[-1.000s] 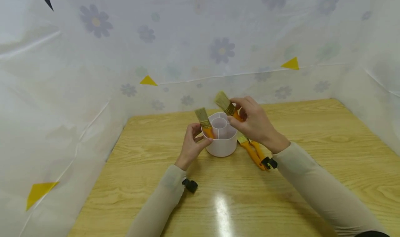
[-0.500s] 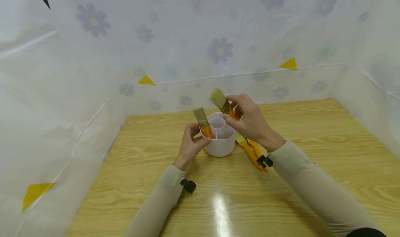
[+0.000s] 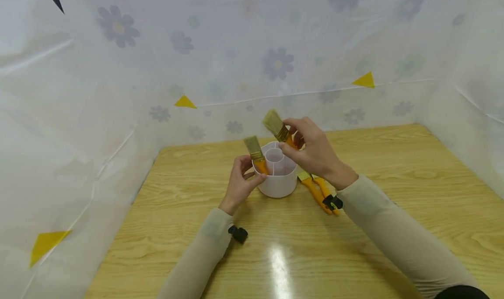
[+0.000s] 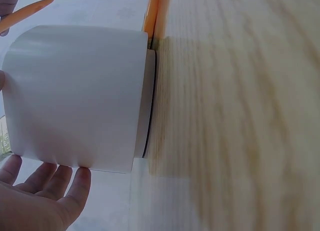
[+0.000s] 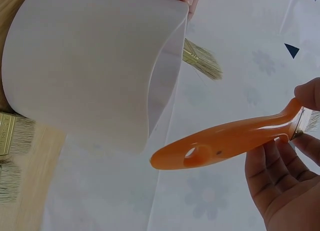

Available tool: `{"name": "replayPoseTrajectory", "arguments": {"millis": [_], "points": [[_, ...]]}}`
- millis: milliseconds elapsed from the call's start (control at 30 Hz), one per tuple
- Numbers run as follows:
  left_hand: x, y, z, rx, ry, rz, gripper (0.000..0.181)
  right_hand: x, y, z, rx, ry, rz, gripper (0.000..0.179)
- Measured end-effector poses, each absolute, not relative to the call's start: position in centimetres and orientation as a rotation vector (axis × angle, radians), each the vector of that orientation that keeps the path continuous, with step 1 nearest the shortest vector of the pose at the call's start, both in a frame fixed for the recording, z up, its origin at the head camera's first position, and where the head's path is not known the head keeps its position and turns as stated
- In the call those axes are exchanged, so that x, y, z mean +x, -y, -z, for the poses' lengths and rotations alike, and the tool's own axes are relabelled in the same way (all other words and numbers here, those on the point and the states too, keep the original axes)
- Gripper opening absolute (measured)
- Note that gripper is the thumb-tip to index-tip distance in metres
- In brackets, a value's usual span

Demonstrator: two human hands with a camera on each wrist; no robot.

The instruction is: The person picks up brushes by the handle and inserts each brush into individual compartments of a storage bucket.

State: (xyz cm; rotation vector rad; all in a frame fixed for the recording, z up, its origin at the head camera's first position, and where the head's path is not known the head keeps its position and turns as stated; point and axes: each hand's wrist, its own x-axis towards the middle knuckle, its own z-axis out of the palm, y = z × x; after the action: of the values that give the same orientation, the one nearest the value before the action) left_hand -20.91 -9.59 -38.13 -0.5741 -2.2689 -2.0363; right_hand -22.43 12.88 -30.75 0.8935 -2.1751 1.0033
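Flowered sheeting (image 3: 224, 67) at the back, pale sheets left and right. Wood-grain bench (image 3: 165, 237) below, light glare near me. My beige sleeves (image 3: 397, 229) come in from the near edge. White organizer (image 3: 278, 188) stands upright on the bench, near its far edge: round cup in the middle, thin dividers running out to the wall. My right hand (image 3: 313, 149) is above its right side, fingers and thumb pinching the raised brush (image 3: 280, 129) near its metal band; bristles up and tilted left, orange handle slanting down, its end outside the opening and near the rim in the right wrist view. My left hand (image 3: 239, 185) grips the organizer at its left, thumb at the near rim, fingers curved against the wall. Stored brush (image 3: 256, 154) leans left in the left-hand compartment, bristles up above the rim. Two loose brushes (image 3: 313, 190) lie on the bench just right of the organizer, handles toward me. Black wrist cameras (image 3: 238, 234), one per wrist. Yellow triangles (image 3: 185, 102) on the sheeting.
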Motion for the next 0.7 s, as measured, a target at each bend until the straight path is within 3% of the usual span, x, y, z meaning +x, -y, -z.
{"name": "replayPoseTrajectory", "arguments": {"millis": [700], "points": [[-20.97,9.71,38.26,-0.572,2.300,2.032,0.062,-22.70,-12.15,30.49,0.924,2.153,-0.994,0.050]]}}
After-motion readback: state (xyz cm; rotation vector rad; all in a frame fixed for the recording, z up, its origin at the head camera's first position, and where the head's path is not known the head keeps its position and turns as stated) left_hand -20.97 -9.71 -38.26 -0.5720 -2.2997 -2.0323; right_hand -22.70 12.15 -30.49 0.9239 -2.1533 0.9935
